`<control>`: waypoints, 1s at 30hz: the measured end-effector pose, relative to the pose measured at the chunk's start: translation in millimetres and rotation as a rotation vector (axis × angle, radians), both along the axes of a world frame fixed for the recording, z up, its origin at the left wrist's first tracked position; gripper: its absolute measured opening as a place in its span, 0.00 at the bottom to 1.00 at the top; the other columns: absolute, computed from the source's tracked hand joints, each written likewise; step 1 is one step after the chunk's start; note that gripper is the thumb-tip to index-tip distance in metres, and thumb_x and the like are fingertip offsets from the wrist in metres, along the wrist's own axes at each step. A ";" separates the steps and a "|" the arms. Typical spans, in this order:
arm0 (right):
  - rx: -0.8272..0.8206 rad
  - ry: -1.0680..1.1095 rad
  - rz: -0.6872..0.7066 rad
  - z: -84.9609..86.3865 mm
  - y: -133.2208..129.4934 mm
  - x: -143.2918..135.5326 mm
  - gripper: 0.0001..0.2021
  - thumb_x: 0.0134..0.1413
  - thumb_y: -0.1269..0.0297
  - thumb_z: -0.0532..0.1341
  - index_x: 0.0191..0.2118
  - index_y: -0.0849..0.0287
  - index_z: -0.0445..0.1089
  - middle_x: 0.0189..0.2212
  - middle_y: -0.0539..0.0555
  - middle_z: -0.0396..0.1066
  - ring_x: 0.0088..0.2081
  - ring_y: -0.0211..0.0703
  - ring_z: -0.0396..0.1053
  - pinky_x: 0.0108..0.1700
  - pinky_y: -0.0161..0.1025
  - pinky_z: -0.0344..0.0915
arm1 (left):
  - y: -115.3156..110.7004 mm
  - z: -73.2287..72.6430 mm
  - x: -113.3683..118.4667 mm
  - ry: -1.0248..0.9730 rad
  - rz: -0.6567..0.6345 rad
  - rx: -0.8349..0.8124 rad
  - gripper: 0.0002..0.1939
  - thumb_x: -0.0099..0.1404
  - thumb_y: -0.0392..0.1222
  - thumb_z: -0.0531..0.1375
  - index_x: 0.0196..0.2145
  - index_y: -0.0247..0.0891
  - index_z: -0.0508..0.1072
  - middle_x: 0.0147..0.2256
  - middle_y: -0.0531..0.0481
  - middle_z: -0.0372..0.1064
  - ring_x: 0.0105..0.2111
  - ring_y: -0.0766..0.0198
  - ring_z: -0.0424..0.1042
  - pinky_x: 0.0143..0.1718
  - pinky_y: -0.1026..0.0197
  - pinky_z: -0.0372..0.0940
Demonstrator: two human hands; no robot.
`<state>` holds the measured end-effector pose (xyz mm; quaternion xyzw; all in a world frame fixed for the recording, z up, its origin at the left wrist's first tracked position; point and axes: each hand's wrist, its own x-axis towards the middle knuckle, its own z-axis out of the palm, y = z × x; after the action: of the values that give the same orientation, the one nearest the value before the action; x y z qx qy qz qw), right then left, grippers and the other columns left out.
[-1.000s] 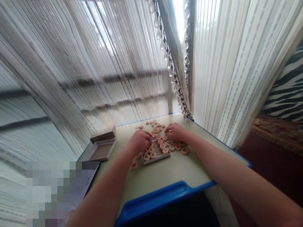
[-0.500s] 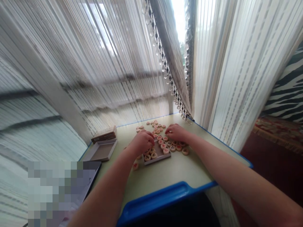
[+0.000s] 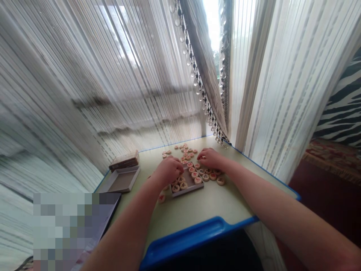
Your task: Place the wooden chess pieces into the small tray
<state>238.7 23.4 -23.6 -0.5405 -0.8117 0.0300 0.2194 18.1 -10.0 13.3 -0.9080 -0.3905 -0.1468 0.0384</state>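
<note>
A shallow box (image 3: 188,191) holds round wooden xiangqi pieces in rows: black-marked ones (image 3: 179,184) on its left side and red-marked ones (image 3: 194,174) along its right. My left hand (image 3: 170,169) is over the box's left side, fingers curled down and closed around a piece at the fingertips, partly hidden. Just beyond the box's right far corner, my right hand (image 3: 210,157) rests low with its fingers curled together; what they hold, if anything, is hidden. More loose pieces (image 3: 213,176) lie between the box and my right forearm.
Scattered pieces (image 3: 186,151) spread across the far part of the blue-edged table (image 3: 194,218). To the left stand a box lid (image 3: 124,180) and a stacked box (image 3: 124,159). One red-marked piece (image 3: 161,197) lies near the box's left front corner. Curtains (image 3: 158,94) hang behind.
Both hands stay almost in the same place, with only slight finger shifts. The pieces in the box look the same.
</note>
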 end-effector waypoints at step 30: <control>-0.011 0.008 -0.037 -0.8 3.8 5.4 0.13 0.50 0.60 0.57 0.39 0.60 0.73 0.35 0.54 0.73 0.35 0.40 0.68 0.38 0.34 0.61 | 0.4 -3.6 -1.5 -0.052 0.318 0.183 0.16 0.56 0.34 0.51 0.39 0.38 0.74 0.40 0.47 0.72 0.45 0.57 0.65 0.49 0.57 0.59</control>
<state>244.1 27.2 -24.4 -0.5566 -0.8005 0.0326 0.2200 16.6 -9.5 9.7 -0.8235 -0.5150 -0.1971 0.1337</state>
